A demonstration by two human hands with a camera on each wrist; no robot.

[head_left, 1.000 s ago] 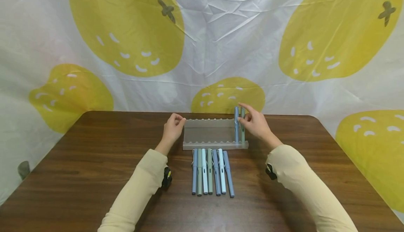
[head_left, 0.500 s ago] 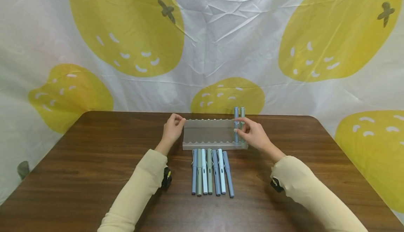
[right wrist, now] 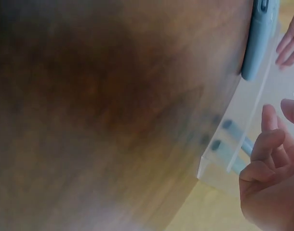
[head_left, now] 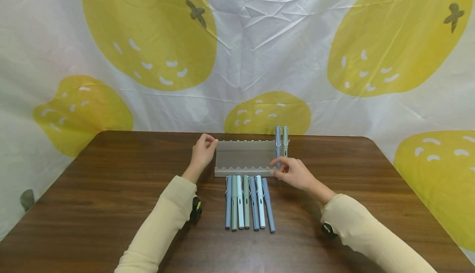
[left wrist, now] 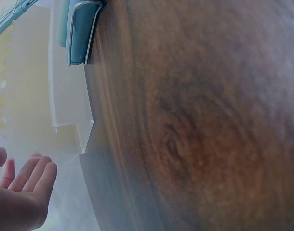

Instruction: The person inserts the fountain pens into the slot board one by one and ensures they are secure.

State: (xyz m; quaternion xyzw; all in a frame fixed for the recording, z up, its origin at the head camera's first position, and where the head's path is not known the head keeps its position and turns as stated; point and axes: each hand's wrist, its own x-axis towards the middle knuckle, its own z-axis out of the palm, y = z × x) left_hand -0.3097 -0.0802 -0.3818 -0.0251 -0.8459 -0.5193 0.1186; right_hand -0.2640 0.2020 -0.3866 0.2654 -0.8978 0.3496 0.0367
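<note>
A clear pen rack (head_left: 243, 155) with scalloped edges stands near the back of the table. At its upper left corner my left hand (head_left: 202, 153) pinches the edge between thumb and fingers. A blue pen (head_left: 278, 137) and a green pen (head_left: 285, 135) lean side by side in the rack's right end. My right hand (head_left: 295, 174) is in front of their lower parts, its fingers loosely bent with nothing between them. Closer to the front lies a row of several capped pens, among them a light blue pen (head_left: 240, 207) and a slanting blue pen (head_left: 269, 207).
The brown wooden table (head_left: 130, 190) extends to both sides of the rack. Behind it hangs a white cloth (head_left: 163, 112) with large yellow fruit prints. The row of pens sits close against the rack's front lip.
My right hand has come down from the upper part of the two standing pens to the rack's front lip, leaving them in place. My left hand has not moved.
</note>
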